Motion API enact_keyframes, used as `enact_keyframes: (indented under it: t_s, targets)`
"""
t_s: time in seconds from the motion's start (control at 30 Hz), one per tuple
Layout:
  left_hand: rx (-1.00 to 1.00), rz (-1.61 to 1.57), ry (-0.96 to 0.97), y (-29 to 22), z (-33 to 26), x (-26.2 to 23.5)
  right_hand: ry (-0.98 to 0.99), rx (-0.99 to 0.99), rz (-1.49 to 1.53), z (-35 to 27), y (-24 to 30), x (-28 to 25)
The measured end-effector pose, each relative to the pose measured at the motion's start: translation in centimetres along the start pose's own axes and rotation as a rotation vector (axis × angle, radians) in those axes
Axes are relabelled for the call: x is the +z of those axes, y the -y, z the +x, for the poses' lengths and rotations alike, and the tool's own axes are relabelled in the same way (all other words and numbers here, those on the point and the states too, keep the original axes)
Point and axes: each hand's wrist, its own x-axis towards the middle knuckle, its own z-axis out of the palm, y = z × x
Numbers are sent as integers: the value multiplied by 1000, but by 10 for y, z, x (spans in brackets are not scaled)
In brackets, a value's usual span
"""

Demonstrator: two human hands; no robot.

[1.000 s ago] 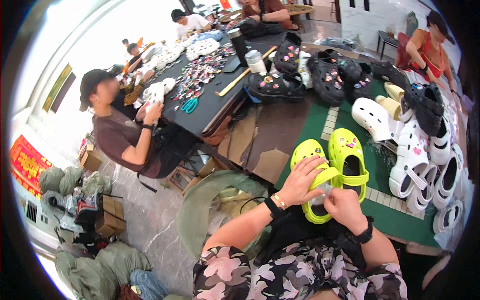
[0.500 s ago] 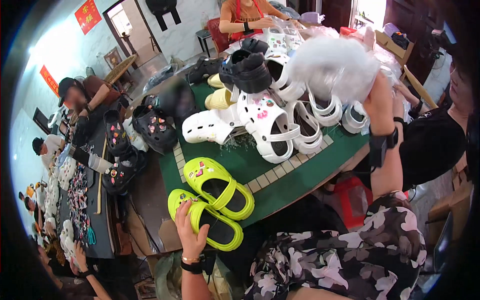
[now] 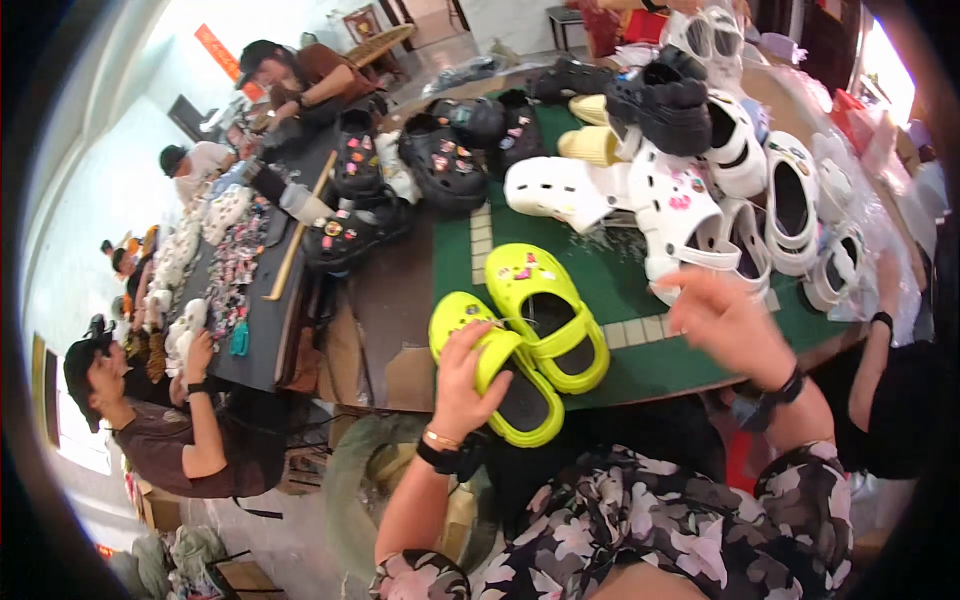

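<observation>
Two lime-green clogs lie side by side at the near edge of a green mat (image 3: 640,290). My left hand (image 3: 462,380) grips the nearer lime-green clog (image 3: 510,385) by its side and strap. The other lime-green clog (image 3: 550,305), with small charms on its toe, rests against it. My right hand (image 3: 725,320) hovers blurred above the mat's right part, fingers apart, holding nothing, close to a white clog (image 3: 680,215).
White clogs (image 3: 790,200), black clogs (image 3: 440,165) and pale yellow ones (image 3: 590,145) crowd the far mat. A long dark table (image 3: 262,330) at left carries charms and more black clogs; people sit along it. Another person's arm (image 3: 885,300) reaches in at right.
The view swung back down and left. My right hand dropped from the white clogs high at right to hover over the mat. My left hand stays on the nearer green clog.
</observation>
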Motion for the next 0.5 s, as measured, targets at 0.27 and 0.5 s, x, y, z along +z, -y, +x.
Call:
enact_keyframes:
  t_s: [0.27, 0.5]
  targets:
    - [7, 36, -39, -3, -3, 2, 354, -315, -440, 24, -21, 154]
    - [18, 6, -126, 3, -16, 3, 180, -422, -377, 32, -40, 176]
